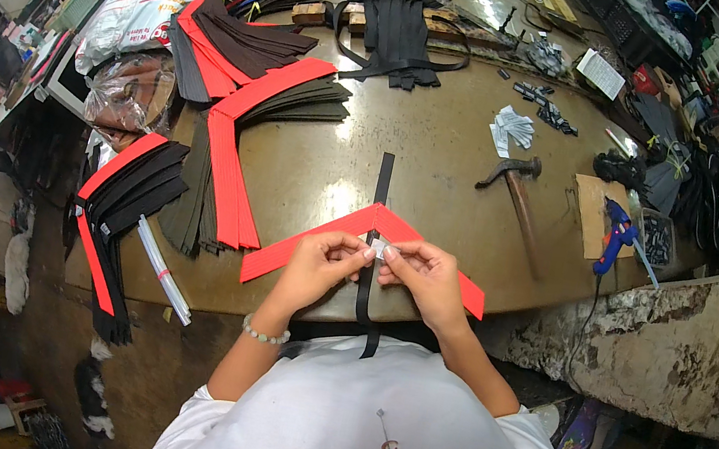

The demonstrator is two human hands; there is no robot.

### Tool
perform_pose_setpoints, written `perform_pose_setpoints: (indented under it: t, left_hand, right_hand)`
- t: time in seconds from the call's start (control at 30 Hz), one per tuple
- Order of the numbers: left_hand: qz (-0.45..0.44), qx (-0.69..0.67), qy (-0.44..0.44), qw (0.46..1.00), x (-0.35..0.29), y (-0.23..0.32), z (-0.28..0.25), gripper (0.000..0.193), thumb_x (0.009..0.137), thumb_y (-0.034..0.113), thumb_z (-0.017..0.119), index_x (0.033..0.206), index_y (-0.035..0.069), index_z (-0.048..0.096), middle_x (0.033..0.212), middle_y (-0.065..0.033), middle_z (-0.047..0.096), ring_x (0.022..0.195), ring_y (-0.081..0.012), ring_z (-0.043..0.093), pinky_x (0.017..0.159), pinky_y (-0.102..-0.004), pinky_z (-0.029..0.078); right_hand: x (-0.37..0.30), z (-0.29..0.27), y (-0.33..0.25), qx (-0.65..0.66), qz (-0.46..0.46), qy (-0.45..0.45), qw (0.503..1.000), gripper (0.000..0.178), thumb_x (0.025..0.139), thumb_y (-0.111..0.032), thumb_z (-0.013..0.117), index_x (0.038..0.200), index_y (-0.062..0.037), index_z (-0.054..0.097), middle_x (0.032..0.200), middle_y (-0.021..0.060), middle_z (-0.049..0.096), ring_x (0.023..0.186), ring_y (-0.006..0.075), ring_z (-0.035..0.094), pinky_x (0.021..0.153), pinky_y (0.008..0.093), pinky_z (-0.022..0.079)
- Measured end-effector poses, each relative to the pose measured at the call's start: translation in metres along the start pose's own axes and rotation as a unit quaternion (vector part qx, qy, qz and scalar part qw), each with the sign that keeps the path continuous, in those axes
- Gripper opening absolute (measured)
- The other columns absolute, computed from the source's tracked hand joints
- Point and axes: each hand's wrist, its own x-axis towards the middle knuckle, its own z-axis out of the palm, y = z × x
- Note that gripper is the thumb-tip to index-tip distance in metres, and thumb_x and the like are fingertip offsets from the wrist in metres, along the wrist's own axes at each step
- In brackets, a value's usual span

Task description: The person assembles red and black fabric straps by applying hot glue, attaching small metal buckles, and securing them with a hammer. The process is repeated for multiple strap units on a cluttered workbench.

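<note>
Close to the table's front edge, my left hand [316, 267] and my right hand [428, 279] meet with fingers pinched. Between their fingertips is a small white tag [379, 249], partly covered by the thumbs. Under my hands lies a red ribbed strip bent into a wide V [275, 260], its peak pointing away from me. A black flat strap [386, 170] passes beneath the peak; its near part [363, 306] hangs over the table edge towards my white shirt.
Bundles of red and black strips [231, 170] lie at left, beside clear sticks [164, 273]. At right are a hammer [520, 204], a blue glue gun [614, 240] and white labels [514, 127]. Black straps [398, 31] rest at the back. A rough ledge [644, 344] borders the table's right.
</note>
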Motion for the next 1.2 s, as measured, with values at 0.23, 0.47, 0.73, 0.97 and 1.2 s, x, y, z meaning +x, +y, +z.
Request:
perform_pose_setpoints:
  t: [0.23,0.47,0.73,0.97,1.2]
  left_hand:
    - [0.080,0.269,0.075,0.957,0.042,0.002,-0.007,0.027,0.087,0.021,0.074,0.087,-0.007,0.071,0.070,-0.0061,0.068,0.061,-0.0081,0.060,0.056,-0.0257,0.048]
    - [0.073,0.273,0.102,0.954,0.059,0.001,-0.006,0.027,0.082,0.018,0.078,0.087,-0.005,0.064,0.062,-0.0090,0.064,0.056,-0.0125,0.062,0.054,-0.0290,0.049]
    - [0.062,0.277,0.118,0.952,0.061,0.002,-0.004,0.035,0.084,0.018,0.079,0.101,0.001,0.053,0.064,-0.0034,0.058,0.052,-0.0083,0.055,0.045,-0.0246,0.042]
    - [0.161,0.299,0.026,0.940,0.028,0.004,-0.027,0.020,0.082,0.008,0.077,0.098,0.004,0.065,0.095,-0.0027,0.062,0.077,-0.0091,0.057,0.066,-0.0243,0.048]
    - [0.224,0.349,0.059,0.908,0.027,-0.008,-0.013,0.017,0.075,0.005,0.078,0.091,0.003,0.071,0.089,-0.0056,0.064,0.071,-0.0138,0.058,0.063,-0.0272,0.048]
  right_hand:
    - [0.038,-0.004,-0.012,-0.396,-0.095,0.050,0.912,0.023,0.089,-0.020,0.073,0.087,0.0026,0.069,0.071,0.0122,0.069,0.062,0.0160,0.066,0.058,0.0289,0.051]
    - [0.055,-0.005,-0.009,-0.453,-0.061,0.063,0.887,0.021,0.083,-0.019,0.073,0.078,0.0001,0.066,0.068,0.0152,0.068,0.062,0.0261,0.069,0.060,0.0370,0.053]
    - [0.060,-0.010,-0.011,-0.424,-0.018,0.037,0.905,0.021,0.083,-0.019,0.072,0.075,-0.0007,0.065,0.063,0.0139,0.067,0.058,0.0249,0.068,0.057,0.0362,0.052]
    - [0.062,-0.012,-0.011,-0.400,-0.014,0.025,0.916,0.023,0.082,-0.021,0.072,0.075,-0.0009,0.064,0.060,0.0121,0.066,0.052,0.0212,0.066,0.054,0.0347,0.051]
    - [0.063,-0.013,-0.008,-0.411,-0.017,0.026,0.911,0.023,0.081,-0.021,0.073,0.074,-0.0013,0.064,0.060,0.0124,0.066,0.052,0.0215,0.066,0.054,0.0348,0.052]
